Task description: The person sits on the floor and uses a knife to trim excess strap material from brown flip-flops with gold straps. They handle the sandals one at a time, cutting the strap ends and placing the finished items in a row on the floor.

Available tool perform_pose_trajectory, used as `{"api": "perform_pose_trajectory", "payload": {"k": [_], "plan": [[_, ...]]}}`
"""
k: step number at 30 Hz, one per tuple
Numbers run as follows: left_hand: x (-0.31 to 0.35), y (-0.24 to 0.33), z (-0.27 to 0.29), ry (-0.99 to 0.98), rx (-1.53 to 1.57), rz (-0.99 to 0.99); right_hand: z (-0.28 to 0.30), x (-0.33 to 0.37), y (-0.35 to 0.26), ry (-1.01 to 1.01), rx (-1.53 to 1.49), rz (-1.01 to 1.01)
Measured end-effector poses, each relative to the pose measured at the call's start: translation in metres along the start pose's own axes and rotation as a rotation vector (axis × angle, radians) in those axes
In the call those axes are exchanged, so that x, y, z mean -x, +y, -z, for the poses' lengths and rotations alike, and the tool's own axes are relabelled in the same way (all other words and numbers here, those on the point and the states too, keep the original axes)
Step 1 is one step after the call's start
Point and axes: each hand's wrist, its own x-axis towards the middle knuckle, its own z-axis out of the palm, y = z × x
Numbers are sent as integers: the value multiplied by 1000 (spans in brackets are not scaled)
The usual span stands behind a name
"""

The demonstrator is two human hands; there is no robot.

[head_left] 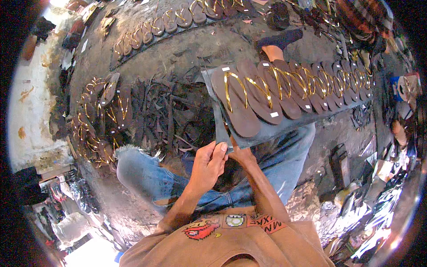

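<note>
Across my lap and to the right lies a grey sheet [284, 132] with a row of dark brown sandals [234, 101] on it, each with gold straps and many with small white labels. My left hand [210, 161] pinches the near left corner of the sheet between thumb and fingers. At that corner a narrow grey strip [219, 127] stands partly apart from the sheet. My right hand [242, 155] is close beside the left one, under the sheet's edge. Its fingers are mostly covered, and whatever they grip is hidden.
Dark scraps [164, 113] are heaped in front of me. More gold-strapped sandals [100, 122] are piled at the left. Another sandal row [169, 20] lies at the back. A person's dark-covered foot [284, 39] rests beyond the sheet. Shiny plastic packaging [382, 196] litters the right.
</note>
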Motion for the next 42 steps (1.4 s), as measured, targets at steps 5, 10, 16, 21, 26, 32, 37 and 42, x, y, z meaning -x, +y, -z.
{"api": "perform_pose_trajectory", "payload": {"k": [5,10,16,21,26,32,37,42], "plan": [[16,-3,11,79,86,-2,-16,-42,15,-154,602,80],[81,-6,45,286,12,-224,-47,-138,0,-54,87,-307],[-31,-4,91,258,971,-407,40,-94,-103,-305,-987,-502],[-99,-47,-18,136,176,284,173,35,-82,-100,-1104,-898],[-122,-88,-7,-18,375,251,246,145,-34,340,-742,-1132],[-108,-32,-19,-14,126,236,215,100,-44,219,-657,-943],[-70,6,-23,47,171,189,220,70,-77,-73,-674,-905],[-51,-1,4,67,216,315,206,100,-84,-466,-471,-1054]]}}
